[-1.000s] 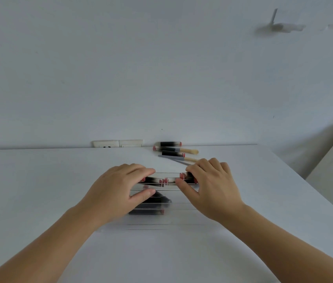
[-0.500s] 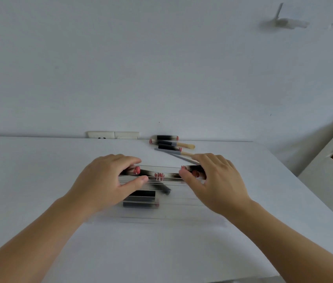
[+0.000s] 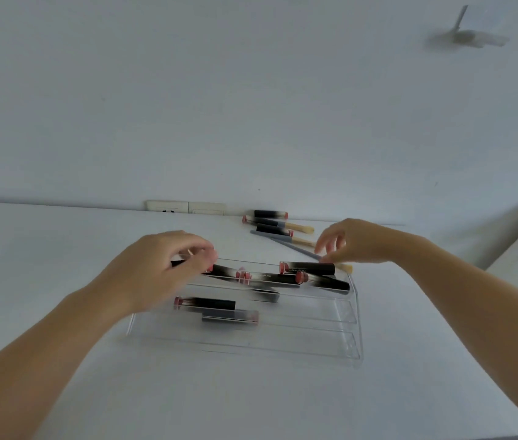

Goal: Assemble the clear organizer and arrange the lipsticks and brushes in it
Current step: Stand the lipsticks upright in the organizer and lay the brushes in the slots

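The clear organizer (image 3: 351,328) lay on the white bench (image 3: 29,265) with lipsticks (image 3: 310,268) in its rows, the left hand (image 3: 159,274) holding one in its grip, the right hand (image 3: 351,241) pinching a brush (image 3: 343,267).

Organizer (image 3: 354,325) on table (image 3: 45,265), lipsticks (image 3: 206,303) inside, brushes (image 3: 295,228) behind, socket (image 3: 186,207) behind-left.

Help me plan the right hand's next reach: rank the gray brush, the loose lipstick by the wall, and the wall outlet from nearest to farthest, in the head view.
From the right hand:
1. Gray brush, just left of its fingertips.
2. Loose lipstick, farther back by the wall.
3. Wall outlet, far left at the table's back edge.
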The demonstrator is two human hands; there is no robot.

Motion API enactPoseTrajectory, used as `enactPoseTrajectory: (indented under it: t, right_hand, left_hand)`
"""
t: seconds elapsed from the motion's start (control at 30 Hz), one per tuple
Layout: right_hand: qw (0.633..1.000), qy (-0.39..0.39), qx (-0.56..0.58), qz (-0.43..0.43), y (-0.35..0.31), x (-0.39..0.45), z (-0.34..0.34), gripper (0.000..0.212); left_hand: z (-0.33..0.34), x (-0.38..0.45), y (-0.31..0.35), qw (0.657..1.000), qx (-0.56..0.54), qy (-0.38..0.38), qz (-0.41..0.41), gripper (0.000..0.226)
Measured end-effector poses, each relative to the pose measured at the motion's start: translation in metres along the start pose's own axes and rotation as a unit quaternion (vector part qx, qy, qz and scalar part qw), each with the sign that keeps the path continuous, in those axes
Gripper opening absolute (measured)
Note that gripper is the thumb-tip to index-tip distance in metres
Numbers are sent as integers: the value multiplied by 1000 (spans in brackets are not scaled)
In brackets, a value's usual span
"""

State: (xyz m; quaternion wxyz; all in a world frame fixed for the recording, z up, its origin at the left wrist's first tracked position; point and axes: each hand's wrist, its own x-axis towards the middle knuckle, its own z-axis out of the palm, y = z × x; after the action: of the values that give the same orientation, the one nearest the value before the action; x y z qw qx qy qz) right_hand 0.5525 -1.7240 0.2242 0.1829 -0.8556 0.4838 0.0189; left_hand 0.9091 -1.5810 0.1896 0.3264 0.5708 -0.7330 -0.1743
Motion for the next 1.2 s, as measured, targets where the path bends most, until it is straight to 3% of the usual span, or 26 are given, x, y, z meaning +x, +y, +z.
enactPoseTrajectory:
  t: [0.07, 0.23, 0.33, 0.43, 0.57, 0.77, 0.97, 1.2]
  right_hand:
    - [1000, -8, 4, -6, 3, 1, 7, 13]
    - [999, -28, -11, -16, 0, 2, 12, 16]
    - [999, -28, -34, -24, -1, 3, 19, 14]
    - [998, -15, -43, -43, -1, 6, 27, 14]
    - [997, -7, -42, -64, -2, 4, 31, 17]
    - [998, -3, -37, -55, -5, -2, 33, 25]
    - [997, -2, -58, -48, -12, -12, 34, 33]
    - [997, 4, -66, -37, -16, -20, 36, 41]
  left_hand:
    - [-10, 18, 6, 999, 5, -33, -11, 48]
    - [-9, 86, 26, 971, 103, -216, -4, 13]
    - [6, 115, 33, 938, 157, -308, -4, 22]
    - [22, 125, 34, 917, 185, -355, 13, 24]
    - [35, 119, 29, 914, 169, -368, 23, 11]
    - [32, 105, 26, 924, 146, -354, 6, 18]
    - [30, 97, 32, 909, 178, -376, 8, 31]
    - [39, 93, 36, 893, 220, -389, 40, 25]
